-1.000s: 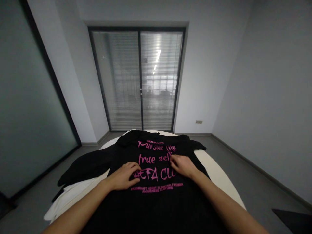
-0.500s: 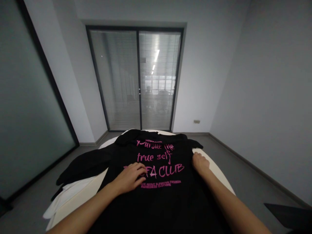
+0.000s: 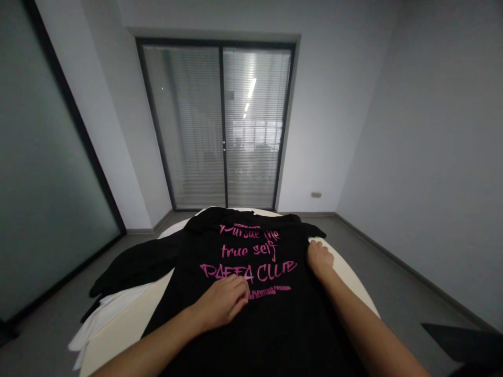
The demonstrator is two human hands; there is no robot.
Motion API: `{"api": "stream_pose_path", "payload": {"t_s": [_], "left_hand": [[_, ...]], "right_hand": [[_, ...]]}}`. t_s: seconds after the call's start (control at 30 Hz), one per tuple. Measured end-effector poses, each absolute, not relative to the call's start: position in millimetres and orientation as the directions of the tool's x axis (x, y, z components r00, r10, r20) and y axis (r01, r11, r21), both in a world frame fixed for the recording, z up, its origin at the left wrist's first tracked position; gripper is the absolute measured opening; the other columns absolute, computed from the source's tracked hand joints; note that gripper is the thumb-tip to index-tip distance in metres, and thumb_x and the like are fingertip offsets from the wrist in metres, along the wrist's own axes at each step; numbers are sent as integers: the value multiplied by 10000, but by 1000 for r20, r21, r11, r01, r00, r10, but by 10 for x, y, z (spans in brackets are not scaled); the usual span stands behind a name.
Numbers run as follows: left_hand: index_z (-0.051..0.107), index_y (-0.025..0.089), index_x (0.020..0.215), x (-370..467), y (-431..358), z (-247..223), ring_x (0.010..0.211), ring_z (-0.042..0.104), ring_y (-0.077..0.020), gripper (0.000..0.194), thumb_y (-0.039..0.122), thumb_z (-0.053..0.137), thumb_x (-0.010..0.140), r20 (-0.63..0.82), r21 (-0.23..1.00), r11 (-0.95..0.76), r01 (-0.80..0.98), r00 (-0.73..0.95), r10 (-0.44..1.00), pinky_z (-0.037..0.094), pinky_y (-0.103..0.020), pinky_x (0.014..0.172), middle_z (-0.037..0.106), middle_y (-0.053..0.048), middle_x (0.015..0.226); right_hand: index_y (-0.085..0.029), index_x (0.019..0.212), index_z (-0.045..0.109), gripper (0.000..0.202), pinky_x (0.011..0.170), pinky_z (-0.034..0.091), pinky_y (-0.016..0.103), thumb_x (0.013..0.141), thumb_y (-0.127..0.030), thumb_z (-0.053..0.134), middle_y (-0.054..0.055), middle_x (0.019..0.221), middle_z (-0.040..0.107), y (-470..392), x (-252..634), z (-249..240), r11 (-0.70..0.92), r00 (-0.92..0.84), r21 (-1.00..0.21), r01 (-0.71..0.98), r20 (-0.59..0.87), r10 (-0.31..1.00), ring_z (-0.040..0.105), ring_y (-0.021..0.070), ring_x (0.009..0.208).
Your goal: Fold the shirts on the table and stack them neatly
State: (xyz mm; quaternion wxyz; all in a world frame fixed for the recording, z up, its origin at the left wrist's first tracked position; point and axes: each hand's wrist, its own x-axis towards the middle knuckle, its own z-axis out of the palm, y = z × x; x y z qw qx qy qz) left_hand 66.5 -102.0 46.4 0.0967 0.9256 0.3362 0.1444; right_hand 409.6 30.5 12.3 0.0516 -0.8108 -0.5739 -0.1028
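Black shirt (image 3: 255,330), left hand (image 3: 227,301) curled over it, right hand (image 3: 319,256) at edge, pinching unclear

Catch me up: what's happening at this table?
A person has both hands on a black T-shirt with pink lettering, spread over a pale table. The left hand rests over the lower print; the right hand is at the shirt's side edge, below the sleeve. White cloth and more black fabric lie to the left.
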Motion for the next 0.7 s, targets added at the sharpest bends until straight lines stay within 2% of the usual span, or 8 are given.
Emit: {"api": "stream_pose_path", "payload": {"t_s": [0.07,0.17,0.27,0.4,0.47,0.53,0.63,0.7], "left_hand": [[569,233,1077,721,-1134,507,980,588,-187,217,334,645,900,183,301,-820,486,815,550,468,-302,841,635,-19,1089],[590,267,1126,823,-1287,496,964,594,-196,387,473,722,826,125,232,-933,275,943,309,448,-306,758,635,-9,1127],[625,286,1120,907,-1368,424,983,597,-198,294,449,680,883,97,167,-967,192,973,210,419,-317,723,646,-3,1140],[658,283,1030,965,-1414,357,948,620,-169,141,389,589,967,105,184,-962,203,969,225,431,-306,725,693,20,1076],[653,275,1004,982,-1423,326,981,636,-169,145,372,546,992,105,209,-957,201,968,227,462,-298,784,709,17,1084],[645,269,1024,994,-1418,265,1164,602,-194,142,343,525,1003,136,264,-951,163,969,204,468,-315,938,680,3,1244],[624,294,1158,1012,-1392,102,1445,366,-222,193,269,506,1007,194,388,-919,70,969,156,321,-402,1181,503,25,1503],[553,336,1313,1029,-1380,-17,1493,262,-209,325,230,451,1022,195,479,-876,53,967,165,202,-465,1241,460,47,1532]], "right_hand": [[-96,1186,601,338,755,496,368,948,-107,362,247,1179,597,285,4085,136,-297,271,60,953,266,925,615,322,1076],[-122,1174,582,295,788,466,333,948,-112,393,197,1175,590,265,4084,178,-177,136,103,979,315,939,588,281,1087],[-152,1122,578,219,800,442,299,976,-189,420,130,1098,608,276,4088,201,27,-57,99,995,322,945,595,229,1012],[-173,1102,591,256,841,429,292,1013,-300,386,96,1077,607,301,4094,173,193,-196,39,980,279,940,595,206,980],[-179,1108,606,297,889,421,296,1022,-322,360,95,1097,606,297,4105,157,227,-218,-2,974,263,940,587,204,1006],[-184,1137,615,318,938,409,304,1018,-344,368,94,1132,606,279,4122,152,242,-220,-56,969,262,940,572,209,1046],[-196,1200,614,348,994,393,332,1007,-372,385,94,1197,600,233,4148,160,259,-226,-122,958,236,945,545,225,1101],[-200,1238,606,377,1018,381,354,1000,-395,389,98,1237,591,199,4163,175,265,-234,-138,954,208,950,528,238,1131]]}}
